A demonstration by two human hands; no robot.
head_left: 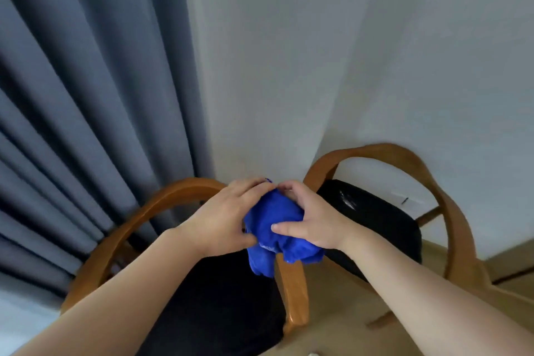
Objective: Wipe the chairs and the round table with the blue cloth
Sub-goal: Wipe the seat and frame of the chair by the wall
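Now both hands clamped on cloth (273, 228), left hand (228, 217) and right hand (310, 221) bunching it; left chair (185, 193) just below grip, right chair (384, 153) off to right.

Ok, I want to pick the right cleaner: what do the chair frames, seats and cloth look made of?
Chair frames: bent wood by the look, warm brown, smooth and slightly glossy. Seats: black padded covering, probably leather or vinyl; the right one shows a shiny streak. Cloth: soft blue fabric, perhaps microfibre or terry, since it bunches in soft folds.
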